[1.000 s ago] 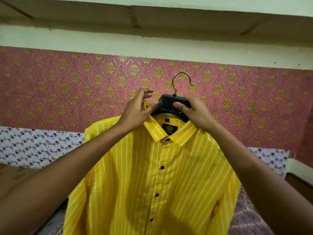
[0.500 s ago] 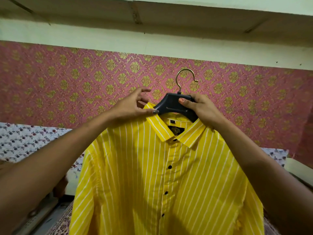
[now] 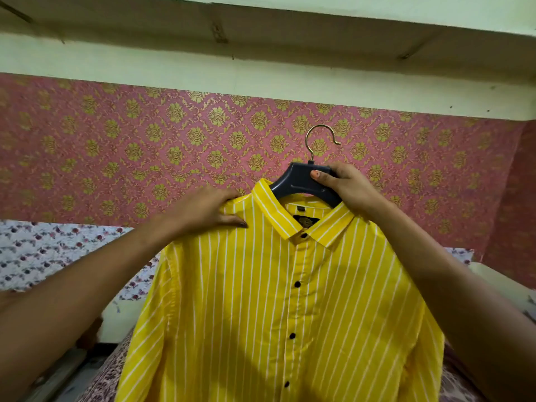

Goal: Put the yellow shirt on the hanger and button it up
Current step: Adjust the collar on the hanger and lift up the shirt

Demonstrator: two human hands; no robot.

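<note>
1. At the neck of the hanger (image 3: 298,185), the right hand (image 3: 348,185) grips the dark plastic body. The thumb (image 3: 318,175) lies flat across the front face and the other fingers curl round behind, where they are hidden.
2. At the shirt's left shoulder, the left hand (image 3: 203,211) holds a fold of fabric. The fingers are close together, curled over the shoulder seam, and the thumb presses on the front panel just beside the collar (image 3: 275,211).
3. Both forearms reach up from the near lower corners. The hands are level with each other, on either side of the collar.
4. A brass-coloured hook (image 3: 322,140) stands upright above the right hand and is not caught on anything.
5. The yellow shirt (image 3: 246,309), with white stripes, hangs on the hanger at centre frame with its front towards the camera. It is held in the air in front of the wall. The collar is folded down, with a dark label (image 3: 304,221) showing inside it.
6. Four black buttons (image 3: 297,284) show down the placket, the top one at the collar. The placket lies closed down to the lower frame edge.
7. A pink wall covering (image 3: 130,146) with a gold motif lies behind. A pale ledge (image 3: 261,33) runs above it, and floral bedding (image 3: 43,250) lies far left.
</note>
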